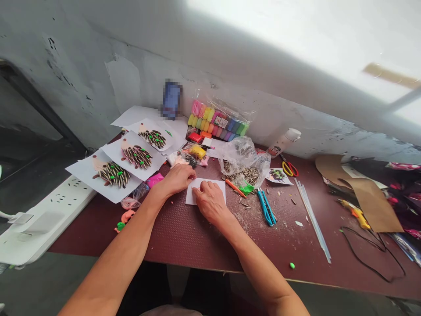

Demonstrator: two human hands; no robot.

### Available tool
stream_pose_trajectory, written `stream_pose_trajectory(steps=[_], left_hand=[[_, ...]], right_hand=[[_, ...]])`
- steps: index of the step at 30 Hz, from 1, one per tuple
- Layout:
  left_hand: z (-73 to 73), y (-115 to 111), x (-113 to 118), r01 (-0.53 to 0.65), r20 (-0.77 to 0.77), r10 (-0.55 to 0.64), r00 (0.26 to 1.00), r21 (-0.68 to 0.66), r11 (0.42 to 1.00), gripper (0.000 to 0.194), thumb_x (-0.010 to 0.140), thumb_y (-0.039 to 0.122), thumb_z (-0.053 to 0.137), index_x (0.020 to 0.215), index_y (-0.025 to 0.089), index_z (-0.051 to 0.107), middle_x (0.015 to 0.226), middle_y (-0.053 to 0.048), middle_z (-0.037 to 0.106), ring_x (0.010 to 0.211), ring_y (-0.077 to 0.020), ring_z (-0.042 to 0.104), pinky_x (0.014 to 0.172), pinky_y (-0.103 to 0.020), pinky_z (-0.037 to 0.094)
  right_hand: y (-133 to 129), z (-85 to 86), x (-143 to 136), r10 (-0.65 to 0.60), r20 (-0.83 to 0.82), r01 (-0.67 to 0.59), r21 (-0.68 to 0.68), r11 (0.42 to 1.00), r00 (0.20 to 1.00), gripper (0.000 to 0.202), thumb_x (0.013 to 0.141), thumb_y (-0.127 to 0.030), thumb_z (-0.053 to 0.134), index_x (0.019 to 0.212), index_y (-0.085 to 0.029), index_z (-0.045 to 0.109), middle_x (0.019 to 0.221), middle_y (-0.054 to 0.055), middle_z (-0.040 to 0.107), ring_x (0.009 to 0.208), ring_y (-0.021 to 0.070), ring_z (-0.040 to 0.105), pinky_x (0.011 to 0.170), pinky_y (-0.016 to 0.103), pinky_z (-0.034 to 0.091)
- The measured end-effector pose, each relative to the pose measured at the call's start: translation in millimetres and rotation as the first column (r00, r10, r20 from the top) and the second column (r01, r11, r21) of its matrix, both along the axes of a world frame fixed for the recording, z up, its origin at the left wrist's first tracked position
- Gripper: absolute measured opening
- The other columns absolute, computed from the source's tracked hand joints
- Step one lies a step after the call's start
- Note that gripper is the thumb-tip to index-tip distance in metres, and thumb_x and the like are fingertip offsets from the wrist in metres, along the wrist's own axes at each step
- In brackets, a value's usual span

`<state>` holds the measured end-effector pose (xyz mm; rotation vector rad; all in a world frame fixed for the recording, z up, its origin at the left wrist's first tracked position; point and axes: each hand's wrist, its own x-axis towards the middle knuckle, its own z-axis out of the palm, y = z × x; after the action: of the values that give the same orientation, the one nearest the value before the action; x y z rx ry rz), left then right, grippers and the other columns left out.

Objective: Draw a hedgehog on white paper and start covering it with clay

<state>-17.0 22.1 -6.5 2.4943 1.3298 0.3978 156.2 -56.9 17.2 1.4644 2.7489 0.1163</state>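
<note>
A small white paper card (222, 186) lies on the dark red table in front of me. My right hand (212, 201) rests on the card with its fingers curled down and drawn together; whatever lies under the fingertips is hidden. By the card's upper left corner is my left hand (179, 177), its fingers closed, and I cannot make out what they hold, if anything. To the right lie an orange stick-like tool (235, 188), a lump of green clay (246, 188), a plastic bag of sunflower seeds (248, 174) and a blue utility knife (265, 207).
At left, paper sheets bear seed-covered hedgehogs (115, 174) beside a white power strip (49, 215). Behind stands a pack of coloured clay (219, 120). Further right are a white bottle (284, 142), scissors (289, 168), glue sticks (314, 221) and a yellow glue gun (357, 213) with its cord.
</note>
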Motion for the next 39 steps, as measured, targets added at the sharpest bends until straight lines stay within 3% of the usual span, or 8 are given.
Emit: stream_pose_trajectory(steps=[8,14,22,39], left_hand=[[0.6,-1,0,-0.003,0.024,0.003,1.000,-0.011,1.000,0.024,0.082,0.012,0.057,0.091,0.021,0.078,0.093,-0.007,0.075,0.091,-0.0233,0.067,0.086,-0.035,0.048],[2.0,-1,1,-0.013,0.015,0.013,1.000,-0.014,1.000,0.023,0.082,0.012,0.058,0.089,0.021,0.077,0.091,-0.006,0.074,0.089,-0.0230,0.066,0.084,-0.034,0.048],[7.4,-2,-2,0.014,0.001,-0.014,1.000,-0.065,0.998,0.020,0.079,0.015,0.060,0.092,0.019,0.075,0.095,-0.006,0.074,0.090,-0.0225,0.065,0.084,-0.033,0.047],[8.7,-3,-1,0.005,-0.011,-0.005,1.000,-0.056,0.998,0.020,0.079,0.013,0.061,0.093,0.018,0.074,0.096,-0.007,0.074,0.093,-0.0235,0.065,0.086,-0.034,0.048]], right_hand=[[-5,2.4,4,-0.011,0.006,0.011,-0.006,1.000,1.000,0.027,0.104,-0.024,0.043,0.112,-0.020,0.068,0.095,0.011,0.062,0.088,0.0245,0.051,0.075,0.036,0.032],[-10,9.2,8,-0.014,-0.057,0.012,-0.030,0.999,0.998,0.027,0.103,-0.038,0.048,0.114,-0.021,0.067,0.103,0.011,0.061,0.091,0.0233,0.049,0.078,0.035,0.030],[-10,7.3,10,-0.052,-0.069,0.049,-0.048,0.998,0.996,0.031,0.104,-0.042,0.047,0.119,-0.023,0.066,0.105,0.010,0.061,0.093,0.0227,0.049,0.081,0.035,0.028],[-10,6.9,14,-0.079,-0.008,0.079,0.016,0.997,0.997,0.030,0.104,-0.042,0.047,0.114,-0.022,0.068,0.099,0.009,0.061,0.092,0.0232,0.050,0.079,0.035,0.028]])
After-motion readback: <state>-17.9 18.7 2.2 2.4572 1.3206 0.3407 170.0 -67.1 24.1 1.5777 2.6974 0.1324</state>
